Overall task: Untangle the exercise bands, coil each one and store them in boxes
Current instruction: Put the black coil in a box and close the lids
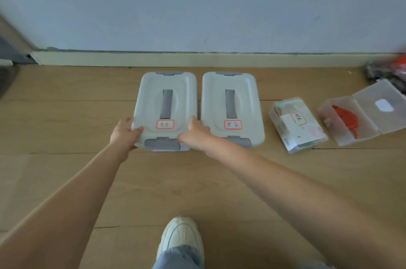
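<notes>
left hand (pixel 124 133) grips the near left corner of the left box (pixel 165 110), thumb on its lid; right hand (pixel 194 134) grips its near right corner, fingers curled into the gap beside the right box (pixel 232 109). a shoe (pixel 181 237) sits at bottom centre. both boxes are lidded and lie side by side at centre frame. to the right lie a small clear box (pixel 297 125) and an open case (pixel 360 115) holding an orange band (pixel 345 118); more bands (pixel 388 69) lie blurred at the right edge
</notes>
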